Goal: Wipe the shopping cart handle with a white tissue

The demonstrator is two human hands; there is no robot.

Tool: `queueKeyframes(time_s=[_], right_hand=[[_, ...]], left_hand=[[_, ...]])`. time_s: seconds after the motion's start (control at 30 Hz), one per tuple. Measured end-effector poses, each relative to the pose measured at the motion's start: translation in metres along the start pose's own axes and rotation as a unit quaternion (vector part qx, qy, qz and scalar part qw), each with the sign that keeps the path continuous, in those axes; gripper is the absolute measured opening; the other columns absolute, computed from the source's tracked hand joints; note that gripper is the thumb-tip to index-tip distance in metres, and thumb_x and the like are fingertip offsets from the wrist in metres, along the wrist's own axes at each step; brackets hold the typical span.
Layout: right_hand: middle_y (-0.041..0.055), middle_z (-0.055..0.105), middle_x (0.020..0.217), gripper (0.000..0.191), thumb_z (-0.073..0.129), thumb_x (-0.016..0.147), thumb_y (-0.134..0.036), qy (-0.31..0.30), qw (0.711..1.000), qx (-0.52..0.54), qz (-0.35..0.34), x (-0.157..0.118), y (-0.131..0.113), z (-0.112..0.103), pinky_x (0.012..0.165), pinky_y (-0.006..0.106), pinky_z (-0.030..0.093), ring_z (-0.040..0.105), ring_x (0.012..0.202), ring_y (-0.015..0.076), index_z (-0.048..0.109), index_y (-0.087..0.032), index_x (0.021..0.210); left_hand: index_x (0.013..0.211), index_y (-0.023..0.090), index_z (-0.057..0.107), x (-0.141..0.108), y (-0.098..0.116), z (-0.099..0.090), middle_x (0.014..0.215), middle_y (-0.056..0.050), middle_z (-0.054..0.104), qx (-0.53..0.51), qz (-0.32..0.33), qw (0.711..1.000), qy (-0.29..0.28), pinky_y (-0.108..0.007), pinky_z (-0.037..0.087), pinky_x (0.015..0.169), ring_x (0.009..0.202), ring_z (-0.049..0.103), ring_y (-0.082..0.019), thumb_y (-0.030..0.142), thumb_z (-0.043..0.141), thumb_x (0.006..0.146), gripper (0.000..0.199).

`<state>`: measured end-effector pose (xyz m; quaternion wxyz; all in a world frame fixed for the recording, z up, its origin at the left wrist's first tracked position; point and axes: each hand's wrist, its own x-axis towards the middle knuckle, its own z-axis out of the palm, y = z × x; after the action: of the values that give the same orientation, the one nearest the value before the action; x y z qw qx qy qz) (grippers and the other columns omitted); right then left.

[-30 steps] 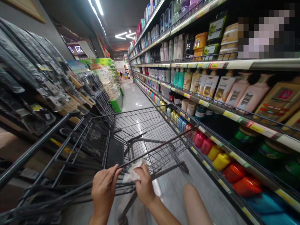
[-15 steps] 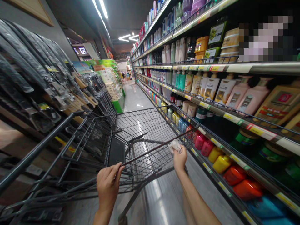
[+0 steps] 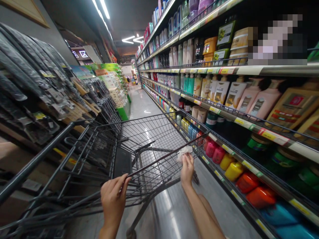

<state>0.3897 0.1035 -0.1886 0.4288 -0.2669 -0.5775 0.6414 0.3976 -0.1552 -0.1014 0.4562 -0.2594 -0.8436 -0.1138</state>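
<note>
A dark wire shopping cart [image 3: 147, 132] stands sideways in front of me, its basket holding no goods that I can see. My left hand [image 3: 114, 192] is closed around the cart's near top rail, toward its left part. Farther right on the same rail, my right hand [image 3: 187, 168] pinches a crumpled white tissue [image 3: 183, 152]. The tissue lies against or just at the rail; whether it wraps round the rail I cannot tell. A black panel [image 3: 123, 163] is fixed inside the basket, and the cart's push handle [image 3: 32, 159] runs along the left.
Shelves of bottles [image 3: 220, 91] and jars [image 3: 239, 44] line the right side, close to the cart's front corner. Black plastic-wrapped goods [image 3: 35, 76] hang on the left. Stacked packs [image 3: 109, 88] stand farther on. A shiny floor [image 3: 142, 99] runs down the aisle.
My right hand has turned slightly, and the tissue looks more spread out over the rail. My left hand keeps its hold. The whole view has shifted a little.
</note>
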Motion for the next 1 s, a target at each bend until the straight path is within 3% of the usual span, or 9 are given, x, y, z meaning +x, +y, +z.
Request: queueKeyframes(time_s=[0.13,0.23,0.33,0.47,0.6,0.7,0.8,0.9,1.0], right_hand=[[0.0128,0.057,0.100,0.030,0.057,0.073,-0.041,0.035,0.998,-0.042,-0.021,-0.007,-0.011,0.014,0.081,0.034,0.046,0.056,0.094,0.0236,0.068,-0.014,0.078],[0.0106,0.055,0.098,0.018,0.057,0.074,-0.033,0.055,0.996,-0.063,-0.045,-0.019,-0.020,0.027,0.074,0.031,0.046,0.056,0.084,0.0197,0.064,-0.016,0.074],[0.0094,0.056,0.094,0.017,0.055,0.074,-0.028,0.059,0.995,-0.067,-0.040,-0.030,-0.023,0.034,0.071,0.031,0.046,0.056,0.079,0.0188,0.062,-0.016,0.085],[0.0120,0.060,0.104,0.038,0.054,0.074,-0.026,0.062,0.995,-0.067,-0.027,-0.031,-0.014,0.033,0.078,0.033,0.045,0.056,0.086,0.0204,0.055,-0.015,0.111],[0.0138,0.062,0.106,0.038,0.053,0.074,-0.026,0.047,0.996,-0.074,-0.023,-0.023,-0.008,0.029,0.080,0.035,0.044,0.057,0.089,0.0222,0.056,-0.014,0.110],[0.0084,0.063,0.090,0.028,0.054,0.071,-0.025,0.023,0.998,-0.066,-0.005,-0.016,-0.011,0.026,0.069,0.030,0.045,0.057,0.076,0.0192,0.059,-0.015,0.097],[0.0037,0.060,0.082,0.014,0.055,0.068,-0.020,-0.008,0.998,-0.057,-0.033,-0.015,-0.020,0.023,0.068,0.028,0.044,0.055,0.075,0.0177,0.059,-0.018,0.081],[0.0011,0.058,0.078,0.013,0.051,0.067,-0.012,-0.039,0.994,-0.056,-0.081,-0.026,-0.030,0.024,0.072,0.028,0.043,0.054,0.077,0.0170,0.057,-0.019,0.075],[0.0018,0.058,0.081,0.020,0.046,0.068,-0.006,-0.091,0.986,-0.070,-0.121,-0.056,-0.039,0.031,0.076,0.029,0.042,0.054,0.081,0.0176,0.058,-0.020,0.076]], left_hand=[[0.092,0.018,0.063,-0.001,0.002,0.002,0.074,-0.003,0.066,-0.006,-0.008,1.000,0.003,-0.029,0.040,0.071,0.069,0.057,-0.015,0.028,0.056,0.087,0.014],[0.092,0.018,0.063,0.000,0.004,0.003,0.075,-0.002,0.066,-0.007,-0.016,1.000,0.001,-0.029,0.040,0.071,0.068,0.057,-0.015,0.029,0.056,0.087,0.014],[0.092,0.018,0.063,0.000,0.004,0.003,0.075,-0.002,0.067,-0.013,-0.026,1.000,-0.006,-0.030,0.039,0.071,0.069,0.057,-0.016,0.029,0.057,0.086,0.014],[0.090,0.020,0.064,0.000,0.005,0.004,0.074,-0.002,0.067,-0.022,-0.043,0.999,-0.012,-0.029,0.039,0.070,0.069,0.057,-0.016,0.030,0.056,0.086,0.013],[0.089,0.020,0.064,0.001,0.010,0.006,0.073,-0.002,0.067,-0.025,-0.053,0.998,-0.009,-0.029,0.038,0.071,0.068,0.057,-0.016,0.031,0.056,0.086,0.014],[0.089,0.019,0.064,0.001,0.013,0.008,0.074,-0.002,0.067,-0.030,-0.060,0.998,-0.010,-0.029,0.038,0.071,0.069,0.057,-0.016,0.030,0.056,0.086,0.013],[0.089,0.019,0.064,0.002,0.016,0.009,0.073,-0.002,0.067,-0.029,-0.061,0.998,-0.011,-0.029,0.038,0.070,0.068,0.057,-0.016,0.029,0.057,0.086,0.013],[0.090,0.020,0.064,0.001,0.019,0.009,0.073,-0.002,0.067,-0.024,-0.062,0.998,-0.011,-0.030,0.038,0.070,0.068,0.057,-0.016,0.030,0.055,0.086,0.014],[0.090,0.020,0.064,0.002,0.020,0.009,0.073,-0.002,0.067,-0.019,-0.062,0.998,-0.008,-0.030,0.038,0.071,0.068,0.058,-0.017,0.031,0.055,0.086,0.015]])
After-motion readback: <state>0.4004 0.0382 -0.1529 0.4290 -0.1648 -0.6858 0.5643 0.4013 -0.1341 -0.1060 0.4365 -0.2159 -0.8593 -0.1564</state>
